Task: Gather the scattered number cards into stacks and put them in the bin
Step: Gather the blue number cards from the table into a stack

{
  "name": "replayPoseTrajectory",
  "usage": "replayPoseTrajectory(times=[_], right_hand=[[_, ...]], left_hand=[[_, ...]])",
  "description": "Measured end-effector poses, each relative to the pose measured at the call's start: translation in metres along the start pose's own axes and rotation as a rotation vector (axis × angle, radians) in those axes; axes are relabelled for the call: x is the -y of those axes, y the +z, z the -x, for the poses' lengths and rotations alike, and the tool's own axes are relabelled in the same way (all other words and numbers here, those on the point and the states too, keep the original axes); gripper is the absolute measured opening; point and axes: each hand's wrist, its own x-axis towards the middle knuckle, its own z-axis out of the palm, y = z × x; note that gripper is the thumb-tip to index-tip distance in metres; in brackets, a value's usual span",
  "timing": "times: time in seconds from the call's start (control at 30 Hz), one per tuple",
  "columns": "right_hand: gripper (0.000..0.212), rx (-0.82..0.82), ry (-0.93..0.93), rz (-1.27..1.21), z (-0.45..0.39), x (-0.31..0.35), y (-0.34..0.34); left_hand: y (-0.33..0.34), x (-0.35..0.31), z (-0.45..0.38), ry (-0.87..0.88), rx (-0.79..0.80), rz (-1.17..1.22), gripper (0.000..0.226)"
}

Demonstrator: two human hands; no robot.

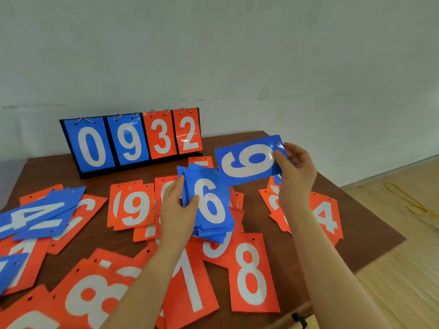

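Item: blue stack (209, 205), mid-table, gripped at its left edge by my left hand (177, 210). Item: single blue card (249, 160), pinched at its right end by my right hand (294, 172), long axis crosswise, up-right of the stack, just beside it. I judge it needs turning.

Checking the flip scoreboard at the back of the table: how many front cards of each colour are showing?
Blue: 2, the blue 0 card and the blue 9 card
Red: 2, the red 3 card and the red 2 card
Total: 4 on the scoreboard
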Motion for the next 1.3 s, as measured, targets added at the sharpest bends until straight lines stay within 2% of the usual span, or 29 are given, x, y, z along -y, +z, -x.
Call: replayPoseTrajectory(times=[0.1,0.2,0.37,0.47,0.6,0.67,0.8,0.97,1.07,1.2,1.3], right_hand=[[0.021,0.177,0.06,0.054,0.016,-0.003,-0.01],[0.02,0.36,0.029,0.223,0.029,-0.005,-0.015],[0.02,0.523,-0.014,0.413,0.036,-0.005,-0.008],[0.022,0.569,-0.065,0.481,0.038,-0.011,0.001],[0.029,0.529,-0.129,0.604,0.027,-0.03,-0.002],[0.042,0.47,-0.048,0.668,0.016,-0.042,-0.012],[0.056,0.462,0.114,1.11,-0.017,-0.07,-0.037],[0.055,0.542,0.206,1.456,-0.058,-0.104,-0.04],[0.053,0.616,0.174,1.467,-0.061,-0.11,-0.029],[0.042,0.745,0.072,1.275,-0.036,-0.09,-0.015],[0.037,0.81,0.028,1.219,-0.021,-0.076,-0.013]], left_hand=[[-0.003,-0.005,0.006,-0.007,0.041,0.024,0.051],[-0.008,-0.007,0.01,-0.045,0.115,0.098,0.052],[-0.009,-0.011,0.017,-0.101,0.198,0.149,0.052],[0.0,-0.014,0.019,-0.13,0.221,0.198,0.057],[0.015,-0.01,0.015,-0.048,0.2,0.029,0.065],[0.021,-0.002,0.008,-0.029,0.161,-0.014,0.063],[0.037,0.015,-0.009,-0.081,0.105,-0.039,0.064],[0.054,0.024,-0.027,-0.079,0.084,-0.049,0.06],[0.055,0.03,-0.035,-0.075,0.07,-0.043,0.058],[0.046,0.036,-0.04,-0.067,0.003,-0.089,0.058],[0.037,0.038,-0.039,-0.059,-0.027,-0.128,0.059]])
